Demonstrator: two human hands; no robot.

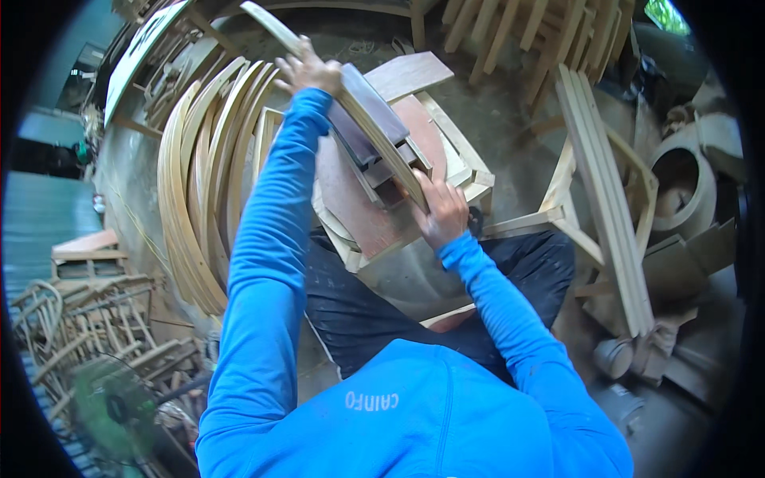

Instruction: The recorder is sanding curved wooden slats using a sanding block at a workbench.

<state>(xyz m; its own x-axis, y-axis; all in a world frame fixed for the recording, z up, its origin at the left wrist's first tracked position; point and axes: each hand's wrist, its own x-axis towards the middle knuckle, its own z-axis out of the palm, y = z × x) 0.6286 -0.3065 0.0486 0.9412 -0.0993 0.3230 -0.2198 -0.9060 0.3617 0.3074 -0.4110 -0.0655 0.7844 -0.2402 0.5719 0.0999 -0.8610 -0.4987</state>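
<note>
A long, curved wooden strip (371, 130) runs slantwise from the upper left down to the middle. My left hand (309, 73) grips its upper part, with the fingers somewhat spread over it; the thumb is hidden. Around the strip's near end my right hand (443, 209) is closed, fingers bent over the edge. Along its length the strip lies against a block-like device with purplish-grey flat faces (385, 110), which looks like a sanding belt. That device sits on a wooden stand with a reddish plywood top (358, 221) between my knees.
Several curved wooden strips (191, 199) lean together on the left. Straight beams (606, 199) rest over a wooden frame at right, near a round tube-like form (685, 187). Chair-like frames (103, 323) and a green fan (115, 406) stand lower left. More slats (542, 36) are stacked behind.
</note>
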